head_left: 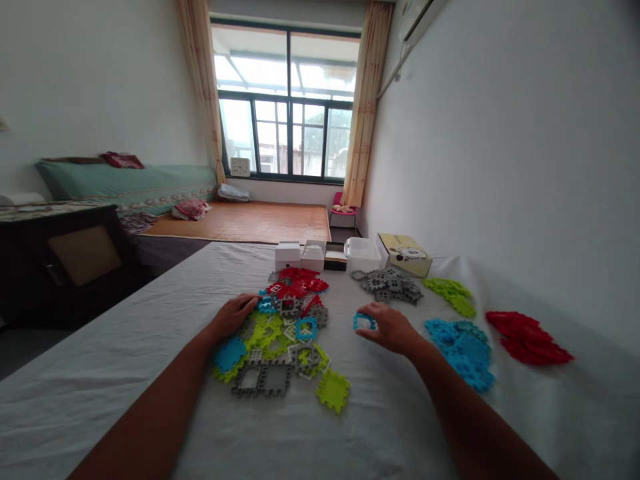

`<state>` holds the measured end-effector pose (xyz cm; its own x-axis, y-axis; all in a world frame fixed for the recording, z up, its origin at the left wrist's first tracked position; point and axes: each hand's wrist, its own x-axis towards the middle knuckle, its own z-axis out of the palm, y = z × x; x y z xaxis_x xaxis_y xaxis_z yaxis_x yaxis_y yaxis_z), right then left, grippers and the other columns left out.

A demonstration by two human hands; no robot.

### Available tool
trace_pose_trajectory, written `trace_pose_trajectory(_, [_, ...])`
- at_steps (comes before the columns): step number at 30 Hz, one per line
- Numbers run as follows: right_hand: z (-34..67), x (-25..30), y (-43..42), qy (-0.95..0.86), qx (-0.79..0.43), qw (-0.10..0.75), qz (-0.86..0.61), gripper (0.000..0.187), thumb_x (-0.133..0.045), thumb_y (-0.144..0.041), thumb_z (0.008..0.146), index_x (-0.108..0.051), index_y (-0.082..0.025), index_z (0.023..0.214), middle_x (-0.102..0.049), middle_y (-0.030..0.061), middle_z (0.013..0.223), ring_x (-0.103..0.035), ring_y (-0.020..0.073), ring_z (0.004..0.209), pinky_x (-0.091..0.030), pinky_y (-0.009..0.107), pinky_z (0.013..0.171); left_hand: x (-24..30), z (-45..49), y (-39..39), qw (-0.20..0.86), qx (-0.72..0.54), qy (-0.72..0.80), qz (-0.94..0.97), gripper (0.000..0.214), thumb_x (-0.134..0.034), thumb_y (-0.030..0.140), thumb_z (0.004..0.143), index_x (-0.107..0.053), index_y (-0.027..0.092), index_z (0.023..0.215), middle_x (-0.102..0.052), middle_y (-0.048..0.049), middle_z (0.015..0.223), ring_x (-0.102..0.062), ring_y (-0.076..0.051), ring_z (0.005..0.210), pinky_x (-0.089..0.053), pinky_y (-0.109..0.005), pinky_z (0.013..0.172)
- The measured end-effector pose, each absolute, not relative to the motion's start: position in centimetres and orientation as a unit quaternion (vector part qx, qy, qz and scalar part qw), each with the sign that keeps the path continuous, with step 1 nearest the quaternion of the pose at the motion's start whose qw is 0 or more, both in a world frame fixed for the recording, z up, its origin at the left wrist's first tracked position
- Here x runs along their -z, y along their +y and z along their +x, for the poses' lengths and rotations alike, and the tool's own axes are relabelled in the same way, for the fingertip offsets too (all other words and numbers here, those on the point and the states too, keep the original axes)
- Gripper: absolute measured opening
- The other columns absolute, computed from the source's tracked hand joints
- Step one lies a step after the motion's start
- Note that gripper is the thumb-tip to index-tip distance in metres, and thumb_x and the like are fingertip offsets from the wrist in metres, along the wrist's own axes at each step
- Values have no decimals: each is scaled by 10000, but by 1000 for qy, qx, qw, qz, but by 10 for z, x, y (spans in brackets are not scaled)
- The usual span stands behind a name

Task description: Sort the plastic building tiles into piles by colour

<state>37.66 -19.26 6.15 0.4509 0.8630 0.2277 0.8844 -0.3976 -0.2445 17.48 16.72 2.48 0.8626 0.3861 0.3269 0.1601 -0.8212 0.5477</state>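
Observation:
My right hand pinches a blue square frame-shaped building piece with toothed edges, just right of the mixed pile. My left hand lies at the pile's left side, fingers stretched toward a blue piece; whether the fingertips press on it I cannot tell. The mixed pile holds red pieces, lime-green pieces, grey pieces, a solid blue piece and small white window-like parts. One lime-green piece sits at its near right corner.
Sorted by colour, grey, lime-green, blue and red heaps lie on the right. Along the far edge stand white boxes, a dark box, a clear tub and a yellow box. A wall bounds the right.

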Motion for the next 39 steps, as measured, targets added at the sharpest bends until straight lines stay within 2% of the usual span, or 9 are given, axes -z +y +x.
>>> trace_pose_trajectory(4, [416,-71,-272,-387,122,127,-905,431,-485,-539,741,-586,-275,1067,-612,56,1092,-536,233,1018,-422,351,820,-25,175,168,255,-209,144,933,491,-344,523,814,-620,187,1042,-631,-63,1084,-548,-214,1019,-394,-310,916])
trace_pose_trajectory(7, [443,-64,-333,-281,115,76,-950,463,-463,-575,725,-616,-257,1023,-638,90,1041,-567,284,962,-448,402,752,-25,176,168,255,-209,138,934,480,-342,516,816,-619,193,1040,-630,-65,1082,-548,-214,1015,-392,-316,916])
trace_pose_trajectory(10, [452,-59,-356,-234,116,55,-964,486,-468,-591,709,-630,-241,1004,-628,110,1068,-547,340,988,-452,456,727,-23,176,168,254,-213,140,933,474,-356,519,807,-624,199,1030,-632,-62,1075,-551,-221,1013,-394,-322,916])
trace_pose_trajectory(14, [422,-71,-304,-382,152,138,-901,424,-453,-480,782,-585,-216,1086,-596,99,1130,-513,274,1058,-406,436,875,-20,175,167,245,-222,141,933,474,-347,514,814,-626,201,1034,-634,-60,1069,-559,-220,1001,-409,-311,897])
trace_pose_trajectory(17, [376,-83,-235,-540,84,199,-814,351,-484,-384,798,-572,-222,1096,-609,70,1103,-523,226,1034,-404,391,899,-19,174,167,239,-232,136,933,478,-346,512,816,-631,198,1035,-637,-59,1063,-568,-216,990,-418,-296,885])
trace_pose_trajectory(22, [318,-77,-146,-655,27,217,-724,415,-505,-185,775,-504,-238,1187,-549,44,1203,-471,216,1094,-384,381,933,-22,173,166,249,-231,125,932,493,-333,518,821,-640,186,1020,-646,-65,1048,-568,-220,990,-421,-302,884])
trace_pose_trajectory(25, [309,-58,-120,-655,17,237,-717,449,-541,-220,768,-480,-276,1210,-535,23,1223,-469,226,1094,-386,369,937,-23,172,166,258,-226,125,931,492,-328,517,824,-635,190,1026,-646,-64,1050,-564,-222,990,-420,-311,883])
trace_pose_trajectory(29, [312,-37,-113,-635,7,276,-722,357,-578,-328,758,-533,-325,1113,-562,-5,1173,-486,237,1065,-406,375,920,-25,172,164,264,-225,127,929,488,-331,523,821,-642,195,1004,-644,-64,1050,-563,-225,986,-417,-317,887])
trace_pose_trajectory(39, [327,-63,-156,-572,57,304,-760,317,-577,-407,750,-587,-263,1033,-642,55,988,-561,255,949,-452,380,834,-23,175,170,278,-218,127,927,493,-355,549,800,-636,207,1017,-644,-60,1056,-555,-232,989,-413,-327,898])
